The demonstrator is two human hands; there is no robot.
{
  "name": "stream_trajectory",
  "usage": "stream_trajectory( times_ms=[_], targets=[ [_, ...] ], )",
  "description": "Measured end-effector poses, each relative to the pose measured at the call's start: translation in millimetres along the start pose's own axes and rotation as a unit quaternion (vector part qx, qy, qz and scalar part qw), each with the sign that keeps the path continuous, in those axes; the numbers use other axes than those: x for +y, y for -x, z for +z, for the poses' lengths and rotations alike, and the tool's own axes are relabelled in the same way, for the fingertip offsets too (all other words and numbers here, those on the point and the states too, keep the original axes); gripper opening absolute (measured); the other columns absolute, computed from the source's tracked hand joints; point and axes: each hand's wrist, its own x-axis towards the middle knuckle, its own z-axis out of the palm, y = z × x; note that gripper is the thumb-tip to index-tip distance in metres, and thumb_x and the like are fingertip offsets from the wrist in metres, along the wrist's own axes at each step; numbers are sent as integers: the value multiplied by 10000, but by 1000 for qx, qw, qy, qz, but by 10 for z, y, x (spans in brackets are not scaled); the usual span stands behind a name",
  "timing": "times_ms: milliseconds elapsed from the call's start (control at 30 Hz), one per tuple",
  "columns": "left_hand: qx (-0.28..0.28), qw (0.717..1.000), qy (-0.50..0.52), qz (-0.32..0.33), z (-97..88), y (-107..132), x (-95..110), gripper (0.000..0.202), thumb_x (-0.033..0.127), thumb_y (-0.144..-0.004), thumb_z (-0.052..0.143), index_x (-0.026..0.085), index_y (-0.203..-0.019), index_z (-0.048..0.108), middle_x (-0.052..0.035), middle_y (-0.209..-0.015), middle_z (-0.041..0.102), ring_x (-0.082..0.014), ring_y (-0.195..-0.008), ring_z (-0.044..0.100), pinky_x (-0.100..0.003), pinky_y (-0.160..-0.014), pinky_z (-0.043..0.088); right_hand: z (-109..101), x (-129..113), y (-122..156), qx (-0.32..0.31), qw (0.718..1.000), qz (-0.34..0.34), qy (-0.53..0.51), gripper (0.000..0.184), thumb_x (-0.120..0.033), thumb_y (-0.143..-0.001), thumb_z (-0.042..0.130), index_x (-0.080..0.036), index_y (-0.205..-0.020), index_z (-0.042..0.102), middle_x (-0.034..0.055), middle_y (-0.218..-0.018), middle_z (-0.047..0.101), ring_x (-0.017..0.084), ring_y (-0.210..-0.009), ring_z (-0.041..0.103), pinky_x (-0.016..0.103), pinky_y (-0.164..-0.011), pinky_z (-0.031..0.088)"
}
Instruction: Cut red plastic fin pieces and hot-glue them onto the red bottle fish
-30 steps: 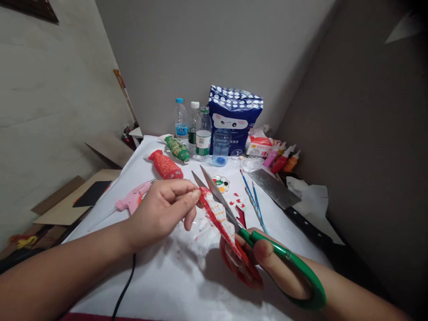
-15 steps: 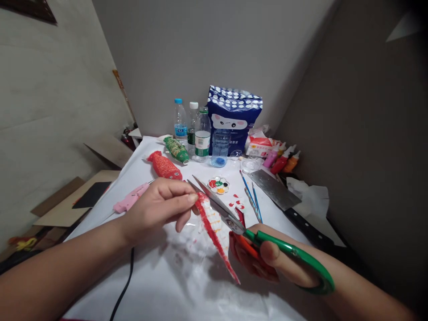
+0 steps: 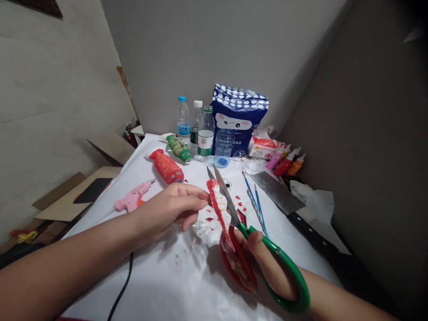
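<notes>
Left hand [image 3: 177,207]: one, thumb and forefinger nearly together, the other fingers curled; I cannot tell from here whether they grip anything. Their tips sit just left of the next item.

Painted strip [image 3: 218,200]: one, white with orange lines, red border down its left side. I place it between the left fingertips and the scissors, apparently raised off the sheet. Long axis slants from a blunt end, far and left, to a narrow point, near and right. Left fingertips lie nearer the blunt end, right hand nearer the point.

Scissors [image 3: 234,215]: one pair, green and red handles, blades slightly parted, aimed away and leftward, roughly along the strip. Whether the strip sits between the blades or only in front of them, I cannot make out.

Right hand [image 3: 272,269]: one, wrapped on the scissors, thumb through the green loop.

Left side: pink glue gun [image 3: 132,198], beyond the forearm; red fish figure [image 3: 167,167] behind it.

Right side: paintbrushes [image 3: 259,200], near the blades; cleaver [image 3: 277,191] beyond, its handle toward the table's right edge.

Far side: bottles [image 3: 205,141]; blue bag [image 3: 240,116].

Near side: white sheet [image 3: 157,285], my widest room for moving; black cord [image 3: 130,266] trailing on its left.
</notes>
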Motion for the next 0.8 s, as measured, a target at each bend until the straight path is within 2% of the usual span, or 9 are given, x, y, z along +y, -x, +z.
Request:
stream_trajectory(
  times_ms=[133,233,333,467,600,800],
  targets=[
    [43,998,-41,23,9,31,26,252,363,-840,546,163,-687,563,70,-371,406,-77,-406,256,-231,-476,196,-10,32,-6,-11,1000,-19,20,739,-815,-816,176,-166,-652,489,-27,-464,420,96,-389,385,216,-388,304],
    [49,997,-60,21,26,54,46,266,397,-847,551,182,-692,538,79,-381,411,-82,-416,253,-234,-485,193,14,18,-3,-4,999,-29,32,715,-824,-804,211,-168,-736,488,-41,-484,410,93,-388,361,216,-391,295],
    [47,995,-82,16,45,75,48,272,412,-863,533,186,-712,542,78,-379,429,-82,-415,258,-231,-484,192,58,-10,3,-7,999,-39,17,711,-827,-800,205,-175,-697,469,-45,-473,381,93,-395,354,211,-388,295],
    [34,995,-84,31,52,95,30,272,400,-877,517,186,-710,529,79,-390,429,-75,-417,274,-213,-488,225,65,-31,10,-32,999,-28,33,735,-835,-791,155,-173,-715,466,-32,-518,414,88,-412,369,205,-394,289],
    [28,994,-95,43,39,125,45,253,415,-874,509,189,-762,522,101,-448,324,-73,-429,233,-212,-446,159,-1,-89,20,-31,994,-37,99,762,-850,-774,149,-167,-750,485,-40,-511,389,96,-420,369,223,-422,306],
    [29,981,-179,66,44,180,102,285,340,-864,496,186,-632,437,76,-534,307,-76,-491,242,-224,-455,172,-27,-318,31,-42,978,-37,203,859,-876,-724,61,-158,-829,521,32,-695,478,138,-578,421,258,-512,369]
  ],
)
